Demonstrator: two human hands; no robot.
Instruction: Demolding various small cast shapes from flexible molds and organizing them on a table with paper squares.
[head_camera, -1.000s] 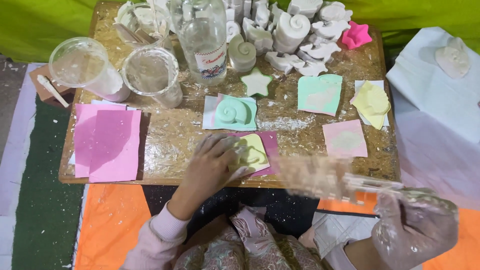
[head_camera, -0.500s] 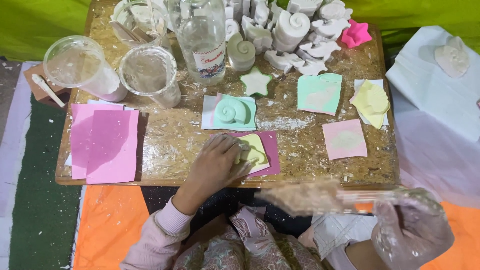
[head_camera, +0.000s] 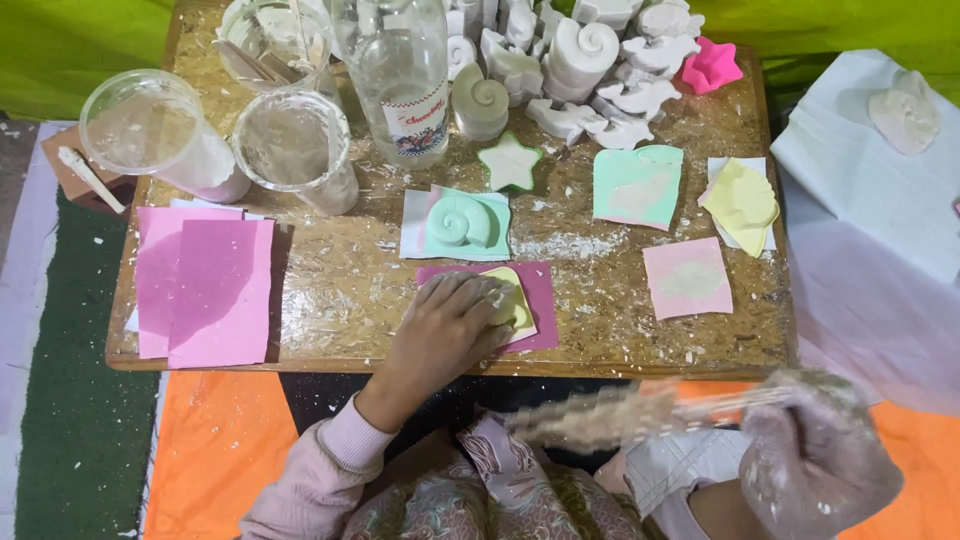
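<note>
The left hand (head_camera: 450, 325) is laid flat, fingers spread, on a pale yellow mould (head_camera: 512, 300) over a magenta sheet (head_camera: 540, 300) at the board's near edge; it looks soft, light, best pinched by its rim. A blurred brush (head_camera: 620, 415) is gripped in the gloved right hand (head_camera: 815, 455)

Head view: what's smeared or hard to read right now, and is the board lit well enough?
Head view: the right hand and the long tool it holds are motion-blurred; the left hand on the yellow mould is sharp; the board is evenly lit with soft shadows; mild glare on the clear bottle.
</note>
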